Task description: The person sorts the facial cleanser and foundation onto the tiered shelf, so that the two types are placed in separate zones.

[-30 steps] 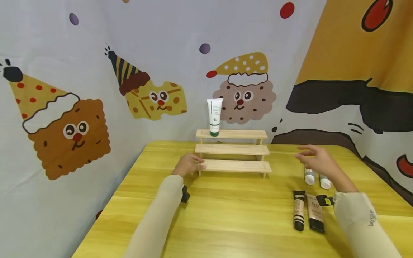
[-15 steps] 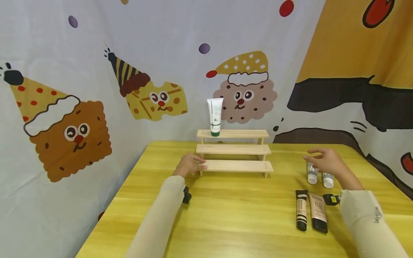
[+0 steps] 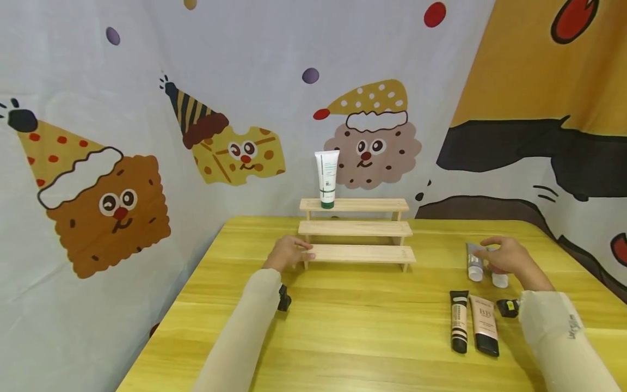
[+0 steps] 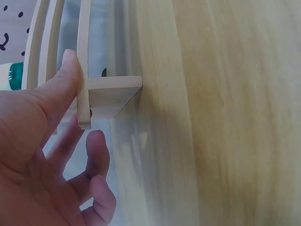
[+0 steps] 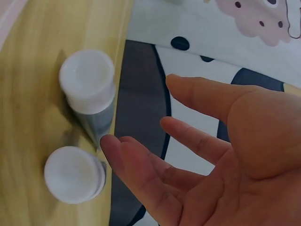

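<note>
My left hand (image 3: 290, 252) rests on the left end of the lowest step of a three-step wooden stand (image 3: 360, 228). In the left wrist view the thumb (image 4: 66, 70) lies straight along the step's board (image 4: 83, 56), with the other fingers loose beneath it. A white tube with a green cap (image 3: 326, 178) stands upright on the top step. My right hand (image 3: 504, 257) hovers with spread fingers (image 5: 141, 165) over two grey tubes with white caps (image 5: 87, 75) (image 5: 70, 173) lying on the table, and holds nothing.
A black striped tube (image 3: 459, 321) and a beige tube (image 3: 484, 325) lie side by side on the yellow table (image 3: 367, 326), nearer than the grey ones. A cartoon-printed cloth backdrop hangs close behind and beside the table.
My right hand has come down and nearer, from above the table to just over the two grey tubes. The left hand has stayed on the stand.
</note>
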`<action>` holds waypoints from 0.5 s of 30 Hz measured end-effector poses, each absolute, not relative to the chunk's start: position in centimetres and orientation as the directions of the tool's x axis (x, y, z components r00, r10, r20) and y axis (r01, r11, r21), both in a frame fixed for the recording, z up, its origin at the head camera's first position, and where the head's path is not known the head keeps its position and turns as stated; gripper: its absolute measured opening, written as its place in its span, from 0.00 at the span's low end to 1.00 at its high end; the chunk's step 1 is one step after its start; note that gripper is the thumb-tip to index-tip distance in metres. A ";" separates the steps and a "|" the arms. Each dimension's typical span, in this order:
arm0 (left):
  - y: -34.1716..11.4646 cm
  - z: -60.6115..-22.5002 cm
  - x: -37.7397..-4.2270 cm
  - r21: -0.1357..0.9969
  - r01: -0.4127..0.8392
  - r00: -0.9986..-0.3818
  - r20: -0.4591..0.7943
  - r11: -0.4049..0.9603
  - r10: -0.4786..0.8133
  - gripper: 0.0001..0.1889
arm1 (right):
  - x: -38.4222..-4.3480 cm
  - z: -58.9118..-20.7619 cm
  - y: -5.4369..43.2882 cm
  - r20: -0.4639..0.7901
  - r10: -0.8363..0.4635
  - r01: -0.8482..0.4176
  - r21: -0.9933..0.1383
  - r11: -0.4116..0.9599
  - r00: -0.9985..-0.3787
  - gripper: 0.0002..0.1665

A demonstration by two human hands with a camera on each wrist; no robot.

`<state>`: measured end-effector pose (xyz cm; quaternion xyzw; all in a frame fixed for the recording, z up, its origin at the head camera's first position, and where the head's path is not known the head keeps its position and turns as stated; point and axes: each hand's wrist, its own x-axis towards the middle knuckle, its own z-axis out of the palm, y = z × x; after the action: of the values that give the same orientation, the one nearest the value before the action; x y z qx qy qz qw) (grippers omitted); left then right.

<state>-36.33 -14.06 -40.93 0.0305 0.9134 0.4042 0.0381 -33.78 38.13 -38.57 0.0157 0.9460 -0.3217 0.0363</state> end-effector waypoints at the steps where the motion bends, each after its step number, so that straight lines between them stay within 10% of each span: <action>1: -14.1 -40.9 -36.3 0.742 0.020 -0.996 -0.047 0.670 0.082 0.14 | -33.9 -38.7 38.3 -0.079 0.008 0.055 -0.607 0.793 -0.997 0.47; 15: -14.0 -41.4 -36.4 0.743 0.003 -0.996 -0.059 0.669 0.071 0.14 | -34.4 -39.9 38.5 -0.063 -0.019 0.019 -0.557 0.830 -0.998 0.35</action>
<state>-36.37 -13.97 -41.36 0.0203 0.9125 0.4064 0.0416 -34.36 38.45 -39.90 0.0000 0.9560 -0.2916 0.0329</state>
